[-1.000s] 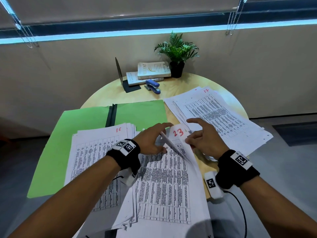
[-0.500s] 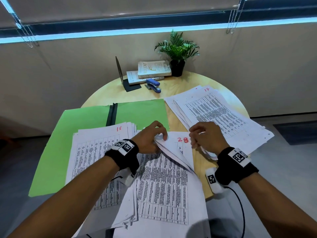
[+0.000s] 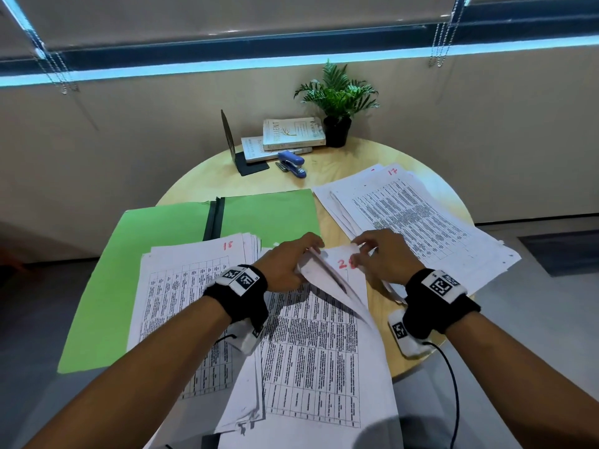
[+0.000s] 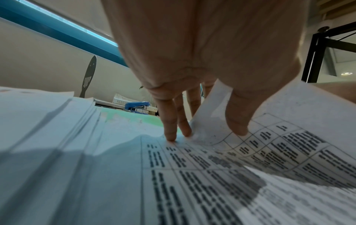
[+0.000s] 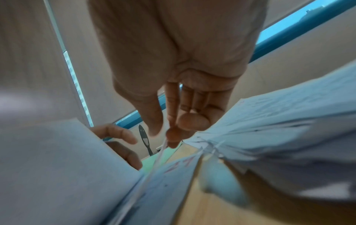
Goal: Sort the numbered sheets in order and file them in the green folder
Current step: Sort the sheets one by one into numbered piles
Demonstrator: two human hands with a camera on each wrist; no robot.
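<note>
From the head view I see three lots of numbered sheets, all white pages printed with dense black tables and a red handwritten number at a top corner. The middle stack [image 3: 324,358] runs from the centre of the frame to the bottom edge, its top pages peeled up at the far end. A second pile [image 3: 181,299], marked 18, sits left of centre on the open green folder [image 3: 107,286], which spreads flat across the left half of the round wooden table [image 3: 334,166] with a dark spine strip at its middle. A third pile [image 3: 418,222], marked 17, fans out at the right of the frame.

My left hand [image 3: 285,264] grips the lifted pages at their far corner, fingers curled over them. My right hand [image 3: 379,257] pinches the far edge of a sheet with a red number beginning 2; its second digit is covered by my fingers.

The left wrist view adds what the head view hides: fingertips [image 4: 170,137] pressing on the flat page below while the thumb rests on the curled-up sheet [image 4: 279,129]. The right wrist view, blurred, shows the thin paper edge [image 5: 159,153] caught between thumb and forefinger.

At the top of the head view stand books [image 3: 291,134], a blue stapler [image 3: 291,163], a black bookend [image 3: 236,150] and a potted plant [image 3: 337,98].
</note>
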